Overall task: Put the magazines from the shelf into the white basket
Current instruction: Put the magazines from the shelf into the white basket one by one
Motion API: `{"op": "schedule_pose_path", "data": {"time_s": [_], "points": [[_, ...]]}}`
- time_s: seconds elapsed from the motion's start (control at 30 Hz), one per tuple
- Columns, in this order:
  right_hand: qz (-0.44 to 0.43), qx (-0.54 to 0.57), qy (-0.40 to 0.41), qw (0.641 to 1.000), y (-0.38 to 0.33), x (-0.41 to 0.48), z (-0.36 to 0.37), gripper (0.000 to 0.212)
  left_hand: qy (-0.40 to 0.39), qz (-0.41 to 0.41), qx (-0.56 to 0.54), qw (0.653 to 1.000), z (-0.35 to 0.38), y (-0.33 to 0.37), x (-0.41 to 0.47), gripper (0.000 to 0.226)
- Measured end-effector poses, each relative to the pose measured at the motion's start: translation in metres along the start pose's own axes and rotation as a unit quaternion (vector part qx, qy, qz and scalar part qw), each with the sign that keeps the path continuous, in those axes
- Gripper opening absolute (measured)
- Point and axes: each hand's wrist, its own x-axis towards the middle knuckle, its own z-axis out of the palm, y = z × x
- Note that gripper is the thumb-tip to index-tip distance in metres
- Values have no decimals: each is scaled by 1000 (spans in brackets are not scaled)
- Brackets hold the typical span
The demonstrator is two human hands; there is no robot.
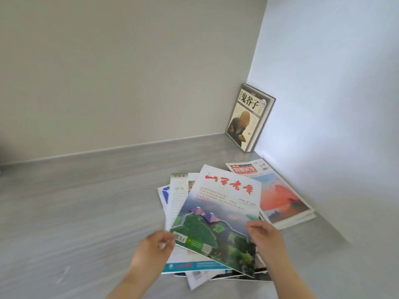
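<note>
A loose pile of magazines lies on the grey shelf (75, 208). On top is a magazine with red script and a green lake picture (218, 214). My left hand (155, 249) pinches its lower left edge. My right hand (264, 236) grips its lower right edge, thumb on the cover. Under it several other magazines fan out, one with a teal strip (194, 266). To the right lies a magazine with an orange-red picture (280, 197). The white basket is out of view.
A hardcover book (248, 117) leans upright in the back right corner against the white side wall (334, 104). The grey back panel (118, 72) closes the shelf behind. Bare shelf surface stretches to the left of the pile.
</note>
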Motion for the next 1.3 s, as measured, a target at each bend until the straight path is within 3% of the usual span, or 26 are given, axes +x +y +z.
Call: {"op": "schedule_pose_path", "data": {"time_s": [0.13, 0.2, 0.3, 0.37, 0.43, 0.57, 0.73, 0.83, 0.9, 1.0, 1.17, 1.3], "points": [[89, 48, -19, 995, 19, 23, -27, 16, 13, 10, 30, 999, 37, 17, 26, 44], [128, 90, -59, 986, 25, 32, -32, 16, -1, -15, 100, 995, 50, 22, 37, 56], [172, 188, -80, 964, 27, 43, -34, 14, 3, -34, 237, 971, 63, 24, 47, 61], [186, 225, -74, 953, 26, 46, -35, 11, 14, -47, 266, 963, 64, 27, 49, 59], [193, 235, -76, 949, 25, 48, -37, 19, 30, -61, 227, 971, 62, 31, 53, 52], [192, 222, -112, 949, 16, 47, -37, 19, 31, -131, 32, 990, 47, 49, 60, 52], [207, 189, -137, 950, 8, 52, -34, 10, -163, -162, -23, 973, 24, 58, 56, 40], [221, 183, -168, 943, 5, 54, -36, 21, -200, -154, -74, 965, 19, 60, 52, 44], [208, 192, -197, 938, 5, 59, -38, 30, -180, -119, -86, 973, 16, 60, 50, 48], [173, 190, -242, 935, 1, 65, -38, 20, -151, -84, -143, 974, 7, 57, 43, 45], [39, 81, -267, 959, -29, 72, -16, 41, -125, -58, -310, 941, -29, 43, 30, 40], [-74, 25, -288, 955, -71, 65, 25, 36, -76, -49, -259, 961, -85, 31, 27, 39]]}}
